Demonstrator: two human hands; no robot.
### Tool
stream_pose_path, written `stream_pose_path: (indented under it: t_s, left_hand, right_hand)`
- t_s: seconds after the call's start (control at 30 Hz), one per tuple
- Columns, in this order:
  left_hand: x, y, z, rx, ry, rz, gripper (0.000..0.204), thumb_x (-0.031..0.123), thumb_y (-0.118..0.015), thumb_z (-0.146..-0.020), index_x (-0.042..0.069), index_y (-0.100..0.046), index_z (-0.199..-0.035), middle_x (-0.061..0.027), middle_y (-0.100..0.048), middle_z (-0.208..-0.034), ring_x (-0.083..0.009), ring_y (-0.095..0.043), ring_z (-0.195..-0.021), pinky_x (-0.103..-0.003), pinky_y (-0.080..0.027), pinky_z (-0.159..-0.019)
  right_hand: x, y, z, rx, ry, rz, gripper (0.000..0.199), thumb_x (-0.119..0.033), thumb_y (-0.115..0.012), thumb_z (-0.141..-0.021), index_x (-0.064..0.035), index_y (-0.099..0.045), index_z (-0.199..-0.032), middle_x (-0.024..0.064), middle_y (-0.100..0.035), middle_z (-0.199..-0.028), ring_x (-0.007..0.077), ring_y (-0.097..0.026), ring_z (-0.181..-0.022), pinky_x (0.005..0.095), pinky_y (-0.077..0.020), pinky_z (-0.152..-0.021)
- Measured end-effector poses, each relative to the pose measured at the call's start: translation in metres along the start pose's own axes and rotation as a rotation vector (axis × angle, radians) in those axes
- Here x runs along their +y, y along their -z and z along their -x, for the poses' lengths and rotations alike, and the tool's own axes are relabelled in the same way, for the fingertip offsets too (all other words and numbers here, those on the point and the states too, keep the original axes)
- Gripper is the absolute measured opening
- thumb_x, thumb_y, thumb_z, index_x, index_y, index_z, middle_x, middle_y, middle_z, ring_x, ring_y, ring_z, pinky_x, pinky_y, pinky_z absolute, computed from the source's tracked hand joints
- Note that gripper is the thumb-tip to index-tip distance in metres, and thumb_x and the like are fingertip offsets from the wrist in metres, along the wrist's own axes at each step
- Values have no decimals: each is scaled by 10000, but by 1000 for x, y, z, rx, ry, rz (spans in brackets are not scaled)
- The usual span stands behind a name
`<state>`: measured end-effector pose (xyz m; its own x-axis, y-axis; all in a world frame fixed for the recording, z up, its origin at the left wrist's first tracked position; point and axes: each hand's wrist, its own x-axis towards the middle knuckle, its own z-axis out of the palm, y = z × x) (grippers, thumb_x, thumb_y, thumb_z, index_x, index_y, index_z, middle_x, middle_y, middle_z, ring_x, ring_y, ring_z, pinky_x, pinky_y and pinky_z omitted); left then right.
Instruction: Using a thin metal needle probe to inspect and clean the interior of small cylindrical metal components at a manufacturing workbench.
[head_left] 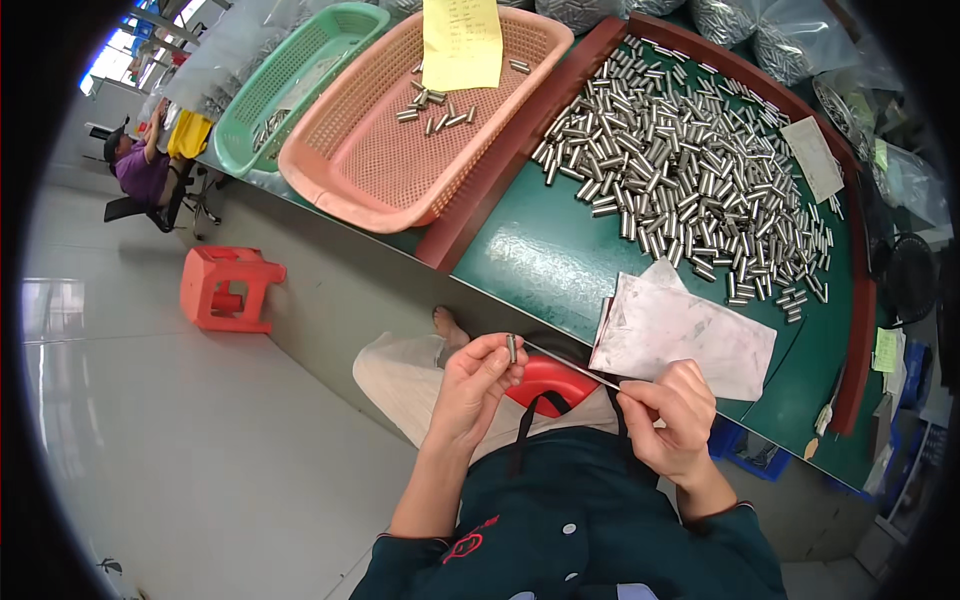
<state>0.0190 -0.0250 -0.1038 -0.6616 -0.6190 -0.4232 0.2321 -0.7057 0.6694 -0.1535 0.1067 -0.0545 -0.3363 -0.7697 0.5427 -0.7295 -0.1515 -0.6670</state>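
Between the thumb and fingers of my left hand [474, 384] is a small shiny metal cylinder [513, 348], held upright over my lap. My right hand [672, 415] pinches a thin metal rod [575, 367], whose far end points to the cylinder. Whether the rod's tip touches the cylinder or enters it, I cannot tell. A large heap of similar metal cylinders [690, 160] covers the green tabletop [515, 262] ahead to the right. A stained white cloth [690, 335] lies folded at the table's near edge, just beyond my right hand.
A pink basket [355, 190] with several cylinders and a yellow paper [462, 45] stands beside a green basket [235, 130]. Reddish-brown rails [480, 205] border the heap. A red stool [230, 290] is on the floor at left; a person [140, 165] sits farther back.
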Motion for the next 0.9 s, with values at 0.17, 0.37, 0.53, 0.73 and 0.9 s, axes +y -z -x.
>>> stream_pose_path:
  t_s: [0.17,0.37,0.53,0.73,0.9]
  left_hand:
    - [-3,9,3,-26,52,6,186,98,-526,-848,-14,-549,-995,-58,-580,-839,-109,-530,-726,-221,-436,-677]
    - [-3,12,1,-69,44,-27,190,99,-524,-850,-16,-550,-999,-57,-581,-833,-105,-528,-727,-225,-431,-678]
    - [0,15,0,-55,12,-113,182,101,-538,-841,-21,-553,-976,-61,-575,-809,-113,-510,-706,-227,-418,-657]
    - [9,17,-1,-81,-50,-211,173,93,-562,-824,-26,-556,-950,-77,-577,-790,-127,-497,-686,-230,-409,-639]
    - [9,20,-3,-97,-60,-166,183,95,-577,-813,-23,-557,-952,-84,-578,-789,-135,-500,-692,-241,-411,-642]
  right_hand:
    - [-4,-9,4,-42,11,18,184,35,-676,-570,-26,-594,-724,36,-473,-543,190,-421,-461,293,-302,-469]
    - [-5,-14,6,-37,2,33,190,34,-677,-568,-27,-593,-727,38,-476,-544,194,-425,-464,296,-309,-471]
    - [-4,-19,4,-43,8,37,193,32,-682,-567,-28,-593,-728,41,-485,-548,195,-432,-467,297,-315,-475]
    - [-4,-24,4,-50,32,110,178,-10,-703,-575,-27,-588,-709,39,-502,-561,200,-437,-468,300,-318,-475]
    - [-2,-30,5,-24,-1,135,165,-57,-714,-595,-39,-571,-673,39,-491,-552,203,-430,-465,305,-311,-465]
